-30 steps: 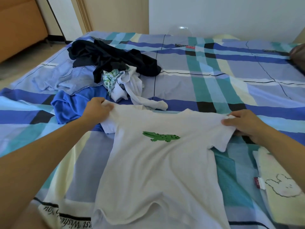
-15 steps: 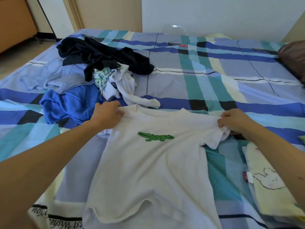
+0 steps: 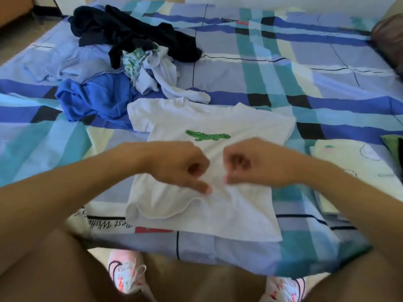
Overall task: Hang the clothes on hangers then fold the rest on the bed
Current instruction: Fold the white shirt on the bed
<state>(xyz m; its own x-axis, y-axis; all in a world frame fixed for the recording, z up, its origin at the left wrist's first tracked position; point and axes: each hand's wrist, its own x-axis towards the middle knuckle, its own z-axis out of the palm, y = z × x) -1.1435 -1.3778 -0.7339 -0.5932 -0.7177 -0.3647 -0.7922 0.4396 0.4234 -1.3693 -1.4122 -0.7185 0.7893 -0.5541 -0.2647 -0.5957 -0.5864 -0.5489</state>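
Note:
A white T-shirt (image 3: 209,153) with a green crocodile print lies flat on the bed, collar away from me. My left hand (image 3: 185,168) hovers low over its middle with curled fingers, and its thumb and forefinger pinch the wrinkled fabric near the hem. My right hand (image 3: 250,164) is close beside it with its fingers curled and its thumb tip just above the cloth. It is blurred, so a grip on the cloth is not visible. A pile of unfolded clothes sits at the far left: a bright blue garment (image 3: 96,99), a black one (image 3: 130,31), a pale blue one (image 3: 72,59) and a white one (image 3: 165,77).
The checked blue and teal bedsheet (image 3: 283,73) covers the bed. A folded pale garment (image 3: 349,162) with a drawn figure lies at the right, a green item (image 3: 394,147) beside it. A dark pillow (image 3: 390,38) is at the far right. My shoes (image 3: 128,273) stand on the floor by the bed edge.
Both hands have let go of the shirt's shoulders and come together over its lower middle. The shirt now lies flat, and the view has tilted down towards the bed edge.

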